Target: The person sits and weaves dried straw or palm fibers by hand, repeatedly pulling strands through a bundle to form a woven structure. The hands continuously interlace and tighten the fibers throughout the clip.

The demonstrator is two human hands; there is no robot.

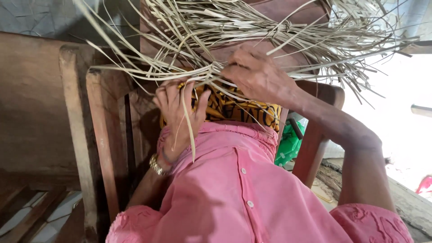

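We look down over our own lap at a wooden chair point(96, 135) whose worn reddish-brown slats and posts stand just in front of us, with a patch of pale tiled floor point(27, 216) showing at the lower left and bright daylight washing out the right side of the room. A rough wooden ledge point(405, 202) runs along the lower right. Our pink buttoned shirt point(234, 189) fills the bottom of the view, and a yellow and black patterned cloth point(238, 110) lies above it on the lap. The bundle of dried palm strips point(252, 31) sits at the top of the view, over the chair and above the cloth, its long axis running roughly left to right, with loose ends fanning out to the upper left and far to the right. Our left hand point(180, 112), with a gold bracelet point(156, 165) at the wrist, has its fingers loosely curled around a few strips, one of which hangs straight down past the palm. Our right hand point(256, 74) is closed over the gathered middle of the bundle, pinching the strips together. A green plastic object point(288, 144) shows beyond the chair leg; we cannot tell what it is or whether it holds anything.
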